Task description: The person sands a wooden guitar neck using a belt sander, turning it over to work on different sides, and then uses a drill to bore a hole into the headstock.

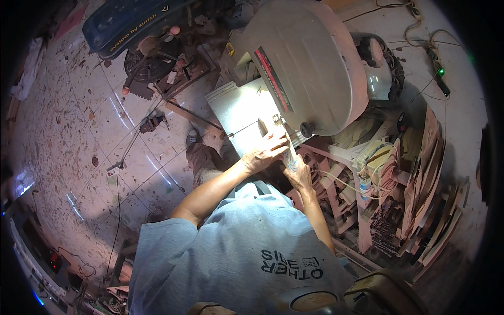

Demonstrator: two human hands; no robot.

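A brightly lit metal machine table point(244, 136) lies in front of me, beneath the large rounded housing point(310, 68) of what looks like a bandsaw. My right hand point(298, 174) grips a narrow, pale piece of wood point(290, 151) with bluish marks near its close end. The far end of the wood reaches the area under the housing, where glare hides the detail. My left hand point(265, 153) rests over the table's near edge, its fingers bent against the left side of the wood. Its fingertips are close to the glare.
Wood offcuts and boards point(425, 178) are stacked on a rack at the right. A black round knob point(306, 129) sticks out of the housing. Power strips with cords point(438, 73) lie at the far right. A dark blue case point(136, 26) stands at the far left, above a debris-strewn tiled floor point(115, 142).
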